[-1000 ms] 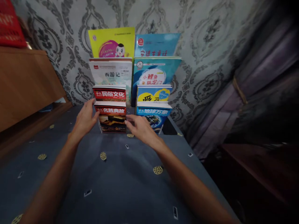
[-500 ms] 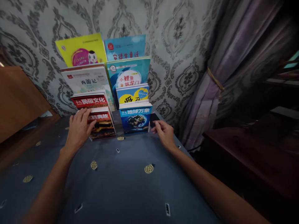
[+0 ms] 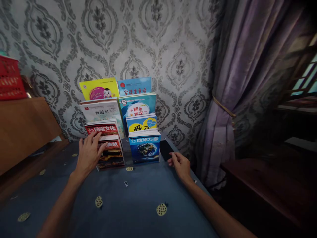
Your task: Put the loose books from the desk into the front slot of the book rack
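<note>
My left hand [image 3: 89, 152] lies with fingers spread over the upper left of the front red-and-dark book [image 3: 112, 155], its fingertips near the red book [image 3: 109, 128] behind. Whether it presses on them I cannot tell. My right hand [image 3: 181, 165] hovers right of the blue book with the globe cover [image 3: 145, 149], fingers loosely curled, apart, holding nothing. A dark flat panel [image 3: 166, 149] lies between that hand and the book. Behind stand a yellow-and-blue book [image 3: 135, 126], a teal book [image 3: 125, 102], a white book [image 3: 99, 112], a yellow book [image 3: 91, 86] and a blue book [image 3: 135, 82], upright in two columns.
A blue cloth with pineapple prints [image 3: 128, 208] covers the table. Patterned wallpaper [image 3: 170, 33] rises behind the books. A tied purple curtain [image 3: 223, 132] hangs at right, above dark red furniture [image 3: 247, 168]. At left are a wooden board [image 3: 24, 129] and a red basket [image 3: 11, 77].
My view has tilted up, so the books and both hands sit lower and the red basket shows at left. My hands keep about the same places beside the books.
</note>
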### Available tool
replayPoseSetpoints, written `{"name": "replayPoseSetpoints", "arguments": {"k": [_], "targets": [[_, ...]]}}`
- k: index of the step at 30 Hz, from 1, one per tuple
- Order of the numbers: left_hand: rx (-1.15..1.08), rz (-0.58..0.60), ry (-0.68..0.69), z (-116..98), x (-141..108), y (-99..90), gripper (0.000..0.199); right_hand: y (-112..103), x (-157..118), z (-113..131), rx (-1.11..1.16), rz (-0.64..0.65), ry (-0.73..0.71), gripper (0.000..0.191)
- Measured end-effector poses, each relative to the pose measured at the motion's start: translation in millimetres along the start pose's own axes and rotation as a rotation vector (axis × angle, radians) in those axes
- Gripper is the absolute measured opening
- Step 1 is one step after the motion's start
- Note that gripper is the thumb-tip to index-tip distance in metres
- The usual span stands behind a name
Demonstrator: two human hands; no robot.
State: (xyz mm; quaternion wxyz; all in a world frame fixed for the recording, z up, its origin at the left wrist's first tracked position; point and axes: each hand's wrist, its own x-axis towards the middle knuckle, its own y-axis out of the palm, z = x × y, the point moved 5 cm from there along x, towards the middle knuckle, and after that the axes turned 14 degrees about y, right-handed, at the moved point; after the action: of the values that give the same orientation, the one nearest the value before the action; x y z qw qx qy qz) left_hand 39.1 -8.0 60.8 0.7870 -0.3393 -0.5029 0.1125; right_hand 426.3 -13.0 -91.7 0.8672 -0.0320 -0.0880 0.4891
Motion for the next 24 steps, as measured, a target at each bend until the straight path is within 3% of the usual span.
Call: {"name": "replayPoseSetpoints", "arguments": {"k": [9, 13, 18, 24], "targets": [[0.002, -0.040, 0.063, -12, 30, -20.8, 0.048, 1, 0, -2, 0.007, 0.011, 0.003, 0.059], [-0.114, -0.101, 0.161, -37, 49, -25.9, 0.043, 1, 1, -3, -0.002, 0.015, 0.007, 0.059], [-0.240, -0.104, 0.268, -76, 84, -19.6, 0.042, -1, 0, -2, -0.019, 0.015, -0.006, 0.059], [-0.206, -0.138, 0.258, -88, 128, -21.7, 0.045, -4, -1, 0, -0.057, -0.023, -0.051, 0.062]]}}
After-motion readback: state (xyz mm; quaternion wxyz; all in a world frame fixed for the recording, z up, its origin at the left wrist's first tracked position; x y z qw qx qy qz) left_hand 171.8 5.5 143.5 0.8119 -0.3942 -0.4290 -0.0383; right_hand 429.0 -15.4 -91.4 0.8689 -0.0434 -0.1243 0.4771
